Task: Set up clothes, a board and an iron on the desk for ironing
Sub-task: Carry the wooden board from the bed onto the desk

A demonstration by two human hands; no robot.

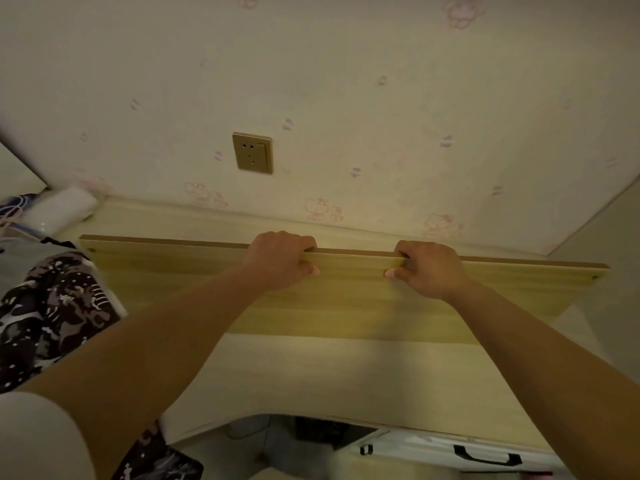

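A long pale wooden board (346,303) stands tilted on its lower long edge on the light wooden desk (346,375). My left hand (280,259) grips its top edge left of the middle, fingers curled over the far side and thumb on the near face. My right hand (429,268) grips the same edge a little to the right, in the same way. A dark patterned garment (52,306) lies on the desk's left part, next to the board's left end. No iron is in view.
A gold wall socket (252,152) sits on the wallpapered wall above the desk. A white cylindrical object (62,207) and cables lie at the back left. Below the desk's front edge is a white case with a black handle (485,455).
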